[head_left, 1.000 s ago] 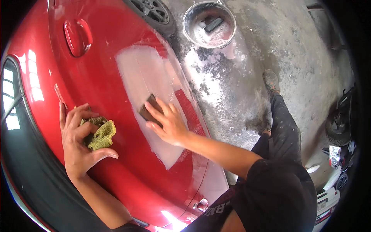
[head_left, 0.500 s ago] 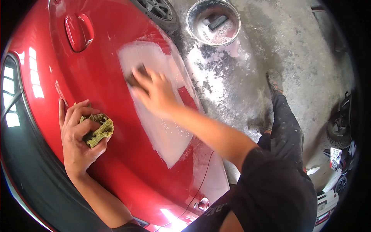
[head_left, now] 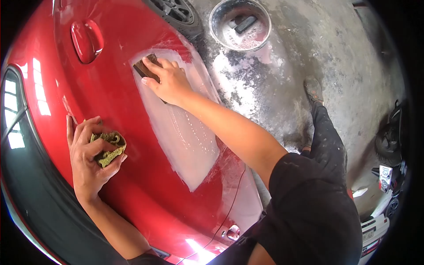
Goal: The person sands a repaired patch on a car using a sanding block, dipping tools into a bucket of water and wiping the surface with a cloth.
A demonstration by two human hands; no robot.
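My right hand point(head_left: 168, 81) is closed on a dark sanding block point(head_left: 145, 67), which lies flat against the upper part of a pale grey patch point(head_left: 187, 145) on the red car door point(head_left: 145, 176). Wet droplets run down the patch below the block. In my left hand point(head_left: 90, 154) is a crumpled yellow-green cloth point(head_left: 110, 152), with the fingers curled round it. That hand rests on the red panel beside the dark window point(head_left: 39, 185).
A bucket point(head_left: 212, 26) of foamy water with a dark block point(head_left: 245, 24) in it stands on the stained concrete floor point(head_left: 287, 79) near the car's wheel point(head_left: 176, 13). The door handle point(head_left: 86, 42) juts out at upper left. A motorcycle point(head_left: 391, 145) is at right.
My right hand and the sanding block have moved up and slightly left over the grey patch. My left hand stays in place with the cloth, whose folds have shifted a little.
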